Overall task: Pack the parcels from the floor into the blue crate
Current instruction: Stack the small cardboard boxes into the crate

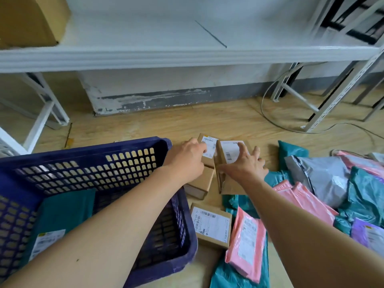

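Crate [62, 169], blue with slotted walls, is set on the floor [218, 123], left of the parcels. One teal mailer [62, 213] with a white label is already laid in the crate, by its near left corner.

Left hand [187, 159] is reached across the crate's far right corner. Its fingers are curled over the small labelled box [209, 145], which is gripped from above; the thumb is hidden. That box is stacked on a plain box [200, 183], which lies on the floor just beside the crate's right wall.

Right hand [247, 165] is laid on the larger box [228, 155]. Fingers are straight and spread across the top, and the thumb is pressed along the box's left edge; nothing is clasped. The larger box is touching the small labelled box, side to side. Whether either box is lifted cannot be told.

A third labelled box [212, 225] is left flat on the floor, near the crate's right wall, closer to the camera. A pink mailer [247, 240] is overlapped onto its right edge, and more teal plastic is seen beneath.

Further right, soft parcels are heaped on the floor: a grey mailer [324, 175], more pink and teal ones, and a purple mailer [365, 233] at the frame's right edge.

A white shelf [187, 57] is mounted above the floor's far edge, with a cardboard carton [31, 19] on its left end. A cable [268, 115] is looped on the floor by the shelf's right legs.
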